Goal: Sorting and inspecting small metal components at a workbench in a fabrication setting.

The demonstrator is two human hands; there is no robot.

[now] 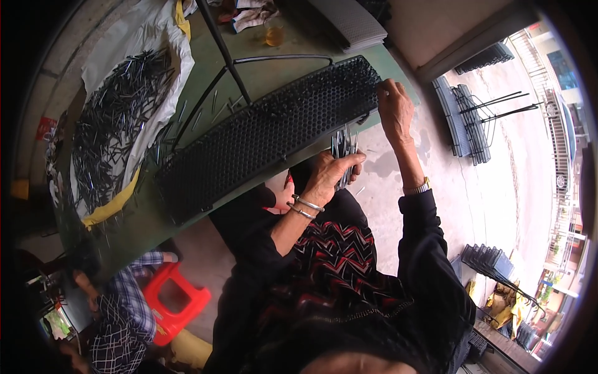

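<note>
Across the green table lies a long black perforated rack, a grid of small round holes with pins crowded into its far right part. My left hand is closed round a bundle of thin metal pins, just in front of the rack's near edge. My right hand is at the rack's right end, fingers pinched together; what they hold, if anything, is hidden. A black metal-rod frame rises behind the rack.
To the left, a white sack lies spread with a heap of dark metal pins. Loose pins dot the table. A glass of amber liquid and grey perforated sheets stand behind. A red stool is near a person in plaid.
</note>
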